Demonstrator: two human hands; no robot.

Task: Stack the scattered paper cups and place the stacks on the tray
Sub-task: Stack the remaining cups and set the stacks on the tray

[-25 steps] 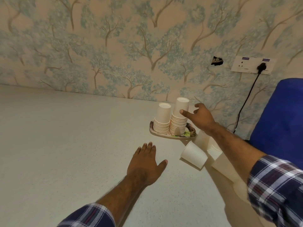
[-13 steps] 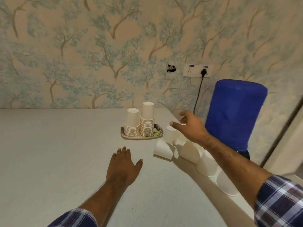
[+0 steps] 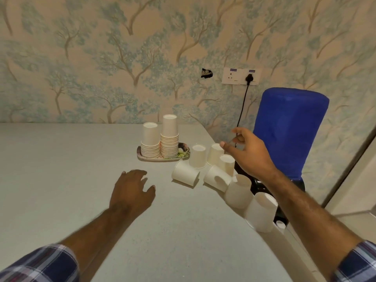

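**Two stacks on the tray, loose cups under the right hand**

The right hand (image 3: 249, 151) hovers above the table (image 3: 61, 169) with its fingers loosely curled, grasping nothing. Just below and ahead of it lie the scattered paper cups (image 3: 215, 176): some stand upside down, two lie on their sides, and more run back along the table edge beneath the forearm. Beyond the cups, to the left of this hand, sits the tray (image 3: 142, 157), carrying two stacks of cups (image 3: 160, 145) side by side, the right stack taller. The left hand (image 3: 132, 192) is held palm down low over the table, fingers relaxed, holding nothing, near the closest tipped cup. Behind the right hand stands a blue-covered water bottle (image 3: 289, 129).
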